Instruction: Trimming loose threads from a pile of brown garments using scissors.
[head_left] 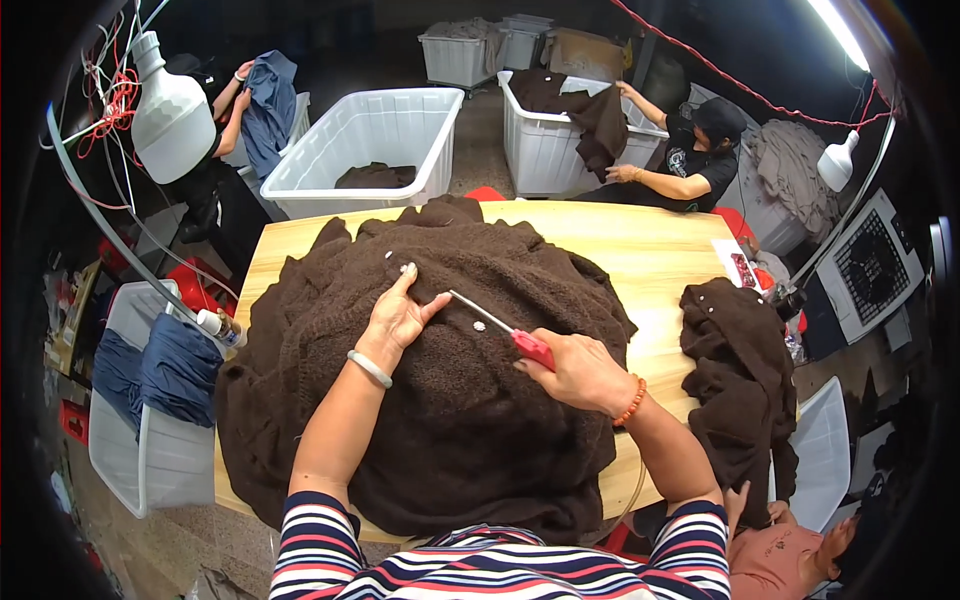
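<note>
A large heap of dark brown knitted fabric point(450, 440) covers most of the table in front of me. My left hand point(395, 322) rests over the knit, its thumb and forefinger spread apart, with nothing seen between them. In my right hand point(590, 370) is a red-handled tool point(533, 349), its thin straight metal shaft pointing up and left. The shaft's tip is close to my left thumb. A small white flower-shaped piece point(479, 326) lies on the knit beside the shaft. Another small pale spot point(388, 255) shows just beyond my left fingertips.
More brown garments point(738, 370) hang over the right edge of the wooden table point(650, 240). Beyond stand white bins point(440, 140), where a person point(700, 160) handles brown cloth and another holds blue cloth point(270, 110). Someone in pink point(775, 560) sits at lower right. Lamp bulbs point(172, 110) hang at both sides.
</note>
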